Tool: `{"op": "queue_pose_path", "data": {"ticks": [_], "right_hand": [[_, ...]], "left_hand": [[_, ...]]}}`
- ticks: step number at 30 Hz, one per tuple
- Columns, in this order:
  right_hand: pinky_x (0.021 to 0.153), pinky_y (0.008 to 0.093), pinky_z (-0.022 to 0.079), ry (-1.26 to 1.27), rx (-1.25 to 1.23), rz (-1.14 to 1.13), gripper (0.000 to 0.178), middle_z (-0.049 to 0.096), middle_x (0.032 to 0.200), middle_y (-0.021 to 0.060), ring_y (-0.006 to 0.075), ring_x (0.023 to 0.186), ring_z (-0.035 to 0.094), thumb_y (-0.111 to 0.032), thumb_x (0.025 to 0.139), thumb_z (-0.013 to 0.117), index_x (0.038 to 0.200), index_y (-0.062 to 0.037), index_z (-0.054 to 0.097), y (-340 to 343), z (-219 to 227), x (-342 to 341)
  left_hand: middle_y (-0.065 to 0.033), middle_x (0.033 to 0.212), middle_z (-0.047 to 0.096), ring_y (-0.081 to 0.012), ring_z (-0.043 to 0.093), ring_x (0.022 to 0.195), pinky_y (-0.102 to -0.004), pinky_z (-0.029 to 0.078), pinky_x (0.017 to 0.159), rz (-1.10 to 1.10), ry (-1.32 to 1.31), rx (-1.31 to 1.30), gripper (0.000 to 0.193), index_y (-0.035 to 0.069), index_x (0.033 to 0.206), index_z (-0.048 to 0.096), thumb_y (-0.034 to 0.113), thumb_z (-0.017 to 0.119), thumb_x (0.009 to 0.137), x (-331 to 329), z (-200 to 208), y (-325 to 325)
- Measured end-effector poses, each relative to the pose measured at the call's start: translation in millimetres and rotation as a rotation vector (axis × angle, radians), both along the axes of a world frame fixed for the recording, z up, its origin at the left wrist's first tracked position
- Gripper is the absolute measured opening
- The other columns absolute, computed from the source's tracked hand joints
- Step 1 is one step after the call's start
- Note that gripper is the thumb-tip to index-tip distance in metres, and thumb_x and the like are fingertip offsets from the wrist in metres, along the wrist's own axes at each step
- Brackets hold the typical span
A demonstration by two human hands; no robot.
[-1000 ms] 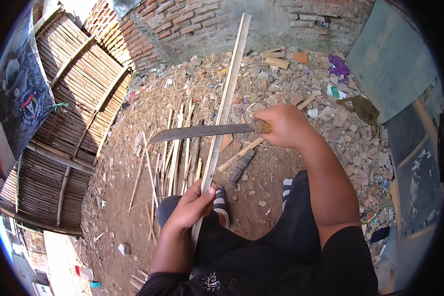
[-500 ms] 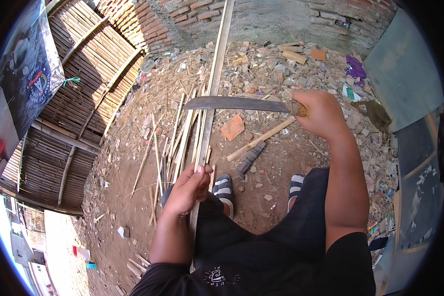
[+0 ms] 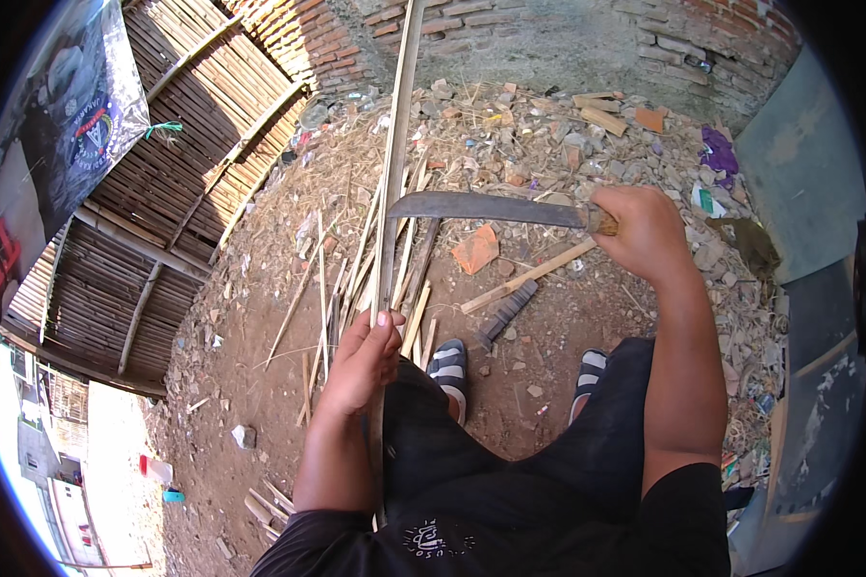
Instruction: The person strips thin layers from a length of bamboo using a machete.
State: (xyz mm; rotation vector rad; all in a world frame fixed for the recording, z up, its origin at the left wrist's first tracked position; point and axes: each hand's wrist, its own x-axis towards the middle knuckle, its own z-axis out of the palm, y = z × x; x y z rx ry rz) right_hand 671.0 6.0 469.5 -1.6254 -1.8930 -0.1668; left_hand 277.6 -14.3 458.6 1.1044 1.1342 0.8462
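Note:
My left hand (image 3: 358, 363) is closed around a long, narrow strip of bamboo or wood (image 3: 401, 106). The strip runs from beside my left thigh up past the top of the picture. A machete (image 3: 491, 208) with a dark, slightly curved blade is gripped by its wooden handle in my right hand (image 3: 643, 233). The blade lies nearly level, its tip pointing left at the strip's right edge, above my left hand. Whether tip and strip touch, I cannot tell. Behind the strip, several thin split sticks (image 3: 358, 264) lie on the ground.
Near my sandalled feet lie a dark ridged block (image 3: 508, 313), a pale stick (image 3: 529, 276) and an orange brick shard (image 3: 476, 249). Rubble (image 3: 539, 130) lines the brick wall (image 3: 510, 43). A bamboo screen (image 3: 202, 125) and banner (image 3: 77, 125) stand left; grey panels (image 3: 799, 183) stand right.
The strip's upper part has swung left. The machete's tip lay across the strip before; now it reaches only to the right edge. Both hands keep their holds.

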Motion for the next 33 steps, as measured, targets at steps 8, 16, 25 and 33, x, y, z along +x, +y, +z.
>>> {"op": "queue_pose_path", "data": {"ticks": [8, 16, 25, 33], "right_hand": [[0.073, 0.0497, 0.049, 0.007, 0.028, -0.008, 0.024, 0.066, 0.079, 0.0118, 0.0381, 0.081, 0.065, -0.016, 0.071, 0.080, 0.088, -0.0092, 0.065, 0, 1, 2], [0.074, 0.0466, 0.047, -0.028, 0.044, -0.011, 0.023, 0.066, 0.080, 0.0101, 0.0357, 0.082, 0.065, -0.014, 0.070, 0.080, 0.087, -0.0096, 0.064, 1, -1, -1], [0.074, 0.0441, 0.045, -0.101, 0.163, -0.022, 0.024, 0.064, 0.077, 0.0079, 0.0330, 0.077, 0.063, -0.012, 0.070, 0.081, 0.087, -0.0098, 0.064, -5, 7, -9], [0.074, 0.0479, 0.049, 0.020, -0.014, -0.003, 0.025, 0.067, 0.082, 0.0103, 0.0358, 0.082, 0.066, -0.013, 0.070, 0.081, 0.090, -0.0102, 0.066, 0, -3, -16]], "left_hand": [[0.0075, 0.073, 0.045, -0.0030, 0.037, 0.056, -0.0215, 0.031, 0.051, -0.006, 0.026, 0.028, 0.036, 0.009, 0.118, 0.058, 0.043, 0.058, 0.107, 3, -1, 1], [0.0061, 0.075, 0.045, -0.0038, 0.038, 0.057, -0.0220, 0.034, 0.051, -0.001, 0.155, 0.116, 0.034, 0.004, 0.122, 0.055, 0.036, 0.056, 0.109, 7, -2, -2], [0.0051, 0.067, 0.049, -0.0046, 0.041, 0.060, -0.0250, 0.033, 0.052, 0.134, 0.545, 0.469, 0.034, -0.001, 0.110, 0.056, 0.027, 0.072, 0.100, 25, 4, -14], [0.0035, 0.063, 0.047, -0.0067, 0.041, 0.057, -0.0269, 0.034, 0.051, 0.161, 0.676, 0.529, 0.038, -0.003, 0.109, 0.057, 0.028, 0.074, 0.098, 24, 5, -15]]}}
